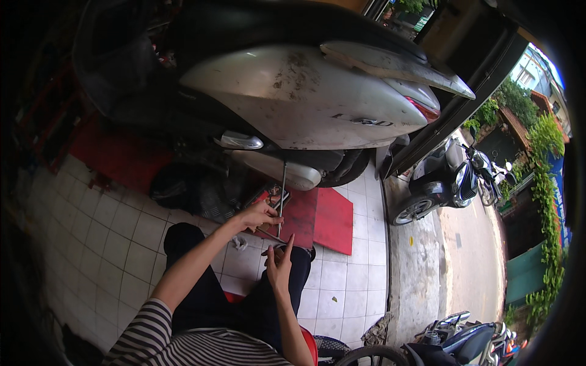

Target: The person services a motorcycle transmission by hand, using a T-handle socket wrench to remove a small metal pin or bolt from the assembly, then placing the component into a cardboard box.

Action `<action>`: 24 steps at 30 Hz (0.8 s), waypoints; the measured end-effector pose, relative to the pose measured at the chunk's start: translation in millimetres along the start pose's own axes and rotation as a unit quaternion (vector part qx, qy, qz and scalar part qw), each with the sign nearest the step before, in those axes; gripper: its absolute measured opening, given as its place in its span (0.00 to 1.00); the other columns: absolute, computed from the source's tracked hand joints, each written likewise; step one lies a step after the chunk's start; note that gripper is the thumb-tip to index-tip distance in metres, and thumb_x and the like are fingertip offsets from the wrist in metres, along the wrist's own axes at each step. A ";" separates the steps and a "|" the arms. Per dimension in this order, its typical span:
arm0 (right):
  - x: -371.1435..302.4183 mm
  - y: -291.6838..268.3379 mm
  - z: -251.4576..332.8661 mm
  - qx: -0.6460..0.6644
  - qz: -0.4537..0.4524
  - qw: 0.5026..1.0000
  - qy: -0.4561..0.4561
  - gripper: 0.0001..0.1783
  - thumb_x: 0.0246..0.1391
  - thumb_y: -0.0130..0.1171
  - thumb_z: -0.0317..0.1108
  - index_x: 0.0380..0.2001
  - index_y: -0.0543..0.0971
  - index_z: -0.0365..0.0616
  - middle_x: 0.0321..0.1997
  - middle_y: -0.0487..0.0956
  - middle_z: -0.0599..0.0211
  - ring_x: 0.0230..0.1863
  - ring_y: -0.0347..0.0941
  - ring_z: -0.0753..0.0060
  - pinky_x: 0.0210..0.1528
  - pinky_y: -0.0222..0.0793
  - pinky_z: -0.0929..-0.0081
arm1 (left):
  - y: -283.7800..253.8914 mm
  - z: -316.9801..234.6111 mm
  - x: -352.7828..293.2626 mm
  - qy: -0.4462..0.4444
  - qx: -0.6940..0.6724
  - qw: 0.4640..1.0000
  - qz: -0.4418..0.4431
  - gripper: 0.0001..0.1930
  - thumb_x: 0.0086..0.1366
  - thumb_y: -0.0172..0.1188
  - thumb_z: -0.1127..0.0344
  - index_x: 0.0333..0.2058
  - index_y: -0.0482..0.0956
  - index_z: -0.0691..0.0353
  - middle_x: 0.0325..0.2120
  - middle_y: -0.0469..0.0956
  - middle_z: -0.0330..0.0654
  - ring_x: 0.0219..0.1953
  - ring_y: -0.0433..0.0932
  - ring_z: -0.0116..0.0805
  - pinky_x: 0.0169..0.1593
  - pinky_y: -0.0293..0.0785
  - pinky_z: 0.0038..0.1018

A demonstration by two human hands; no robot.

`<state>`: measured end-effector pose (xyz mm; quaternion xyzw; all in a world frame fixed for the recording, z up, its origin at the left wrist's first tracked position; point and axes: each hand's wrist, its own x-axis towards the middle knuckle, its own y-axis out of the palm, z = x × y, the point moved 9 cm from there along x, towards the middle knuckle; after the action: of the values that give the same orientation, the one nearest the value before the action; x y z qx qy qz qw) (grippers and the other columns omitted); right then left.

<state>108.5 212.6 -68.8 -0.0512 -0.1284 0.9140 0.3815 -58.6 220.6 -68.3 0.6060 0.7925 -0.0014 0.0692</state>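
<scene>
In front of me stands a scooter with a dirty silver side panel (244, 79). Below the panel is its silver lower cover (284, 171). A long thin metal T-handle wrench (283, 189) runs from the underside of the scooter down toward my knees. My left hand (259, 215) is closed with its fingers at the rod, near the crossbar end. Just below and to the right, my right hand (279, 266) is apart from the wrench, its index finger stretched out and nothing visible in it. Where the wrench's far tip meets the scooter is hard to make out.
The scooter is over a red lift platform (332, 219) on a white tiled floor (128, 244). Some tools lie on the platform beside my left hand. A crumpled white scrap (238, 242) is on the tiles. Outside stand a parked motorbike (439, 183) and more bikes (458, 341).
</scene>
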 end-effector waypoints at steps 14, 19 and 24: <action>-12.0 17.7 43.3 0.200 0.213 0.956 0.036 0.38 0.72 0.44 0.35 0.75 0.37 0.57 0.29 0.73 0.70 0.21 0.57 0.87 0.23 0.56 0.86 | -9.1 11.2 3.5 -0.024 0.010 1.000 -0.006 0.18 0.63 0.68 0.52 0.32 0.84 0.66 0.18 0.75 0.32 0.18 0.69 0.18 0.22 0.62 0.20; -11.5 2.2 26.7 0.140 0.080 0.986 0.032 0.39 0.72 0.44 0.36 0.75 0.36 0.59 0.28 0.73 0.70 0.21 0.58 0.88 0.22 0.56 0.86 | -11.6 2.6 1.4 -0.018 0.024 0.999 -0.015 0.17 0.62 0.68 0.55 0.35 0.85 0.67 0.24 0.81 0.33 0.26 0.76 0.17 0.29 0.70 0.18; -11.6 33.7 -7.1 0.153 0.071 0.978 0.118 0.36 0.72 0.45 0.39 0.75 0.42 0.53 0.24 0.73 0.71 0.19 0.58 0.89 0.21 0.54 0.86 | -1.8 -20.6 -2.9 -0.012 -0.029 0.999 -0.021 0.19 0.62 0.69 0.54 0.29 0.84 0.68 0.19 0.78 0.33 0.21 0.72 0.19 0.26 0.67 0.20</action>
<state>94.9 183.0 -84.9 -0.1088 0.0634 0.9350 0.3314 -61.8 219.1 -47.8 0.5871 0.8037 0.0128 0.0962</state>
